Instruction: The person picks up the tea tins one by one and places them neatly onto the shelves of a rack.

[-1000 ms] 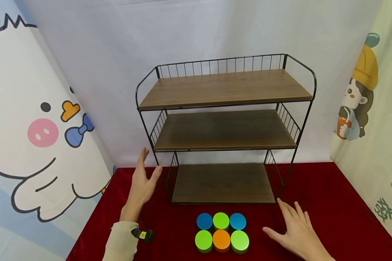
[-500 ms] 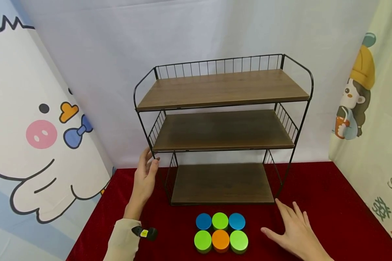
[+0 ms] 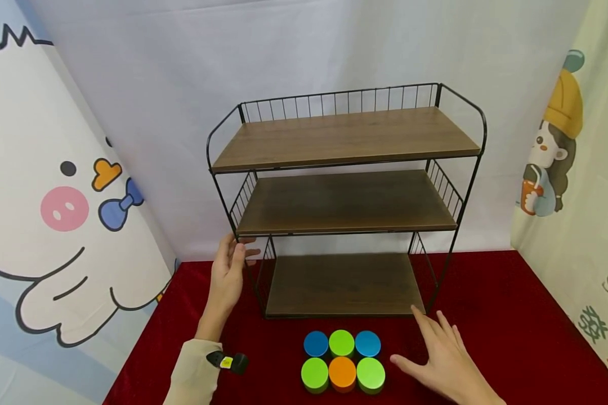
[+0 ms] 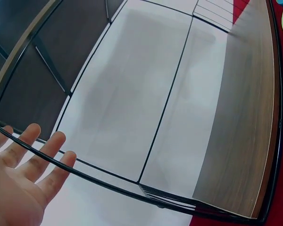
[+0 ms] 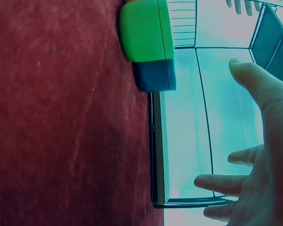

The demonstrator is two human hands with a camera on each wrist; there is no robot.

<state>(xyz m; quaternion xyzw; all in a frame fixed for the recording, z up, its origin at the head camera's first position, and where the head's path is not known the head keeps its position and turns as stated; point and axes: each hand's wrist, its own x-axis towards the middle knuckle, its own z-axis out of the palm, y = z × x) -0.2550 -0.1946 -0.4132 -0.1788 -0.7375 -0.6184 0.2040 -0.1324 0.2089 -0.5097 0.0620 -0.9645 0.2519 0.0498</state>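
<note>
A three-tier rack [image 3: 345, 202] with dark wire sides and brown wooden boards stands in front of me. My left hand [image 3: 226, 275] is at its left front post, just below the middle board. In the left wrist view its spread fingers [image 4: 51, 147] reach past the black rod [image 4: 104, 182], only slightly bent; the thumb is out of sight there. My right hand [image 3: 443, 360] hovers over the red cloth, fingers spread and holding nothing. To its left, round lidded pots sit in two rows: blue [image 3: 316, 343], green [image 3: 342, 342], blue [image 3: 367, 343] behind; green [image 3: 314, 374], orange [image 3: 342, 374], green [image 3: 370, 374] in front.
Red cloth [image 3: 491, 304] covers the table. Behind the rack hangs a white curtain [image 3: 304, 45]. Printed cartoon curtains flank it, a white duck [image 3: 25, 146] on the left and a figure in a yellow hat [image 3: 552, 146] on the right.
My left hand has moved right to the rack's post, its fingers now passing behind it. The right hand has shifted slightly left toward the pots. The rack and pots stay put.
</note>
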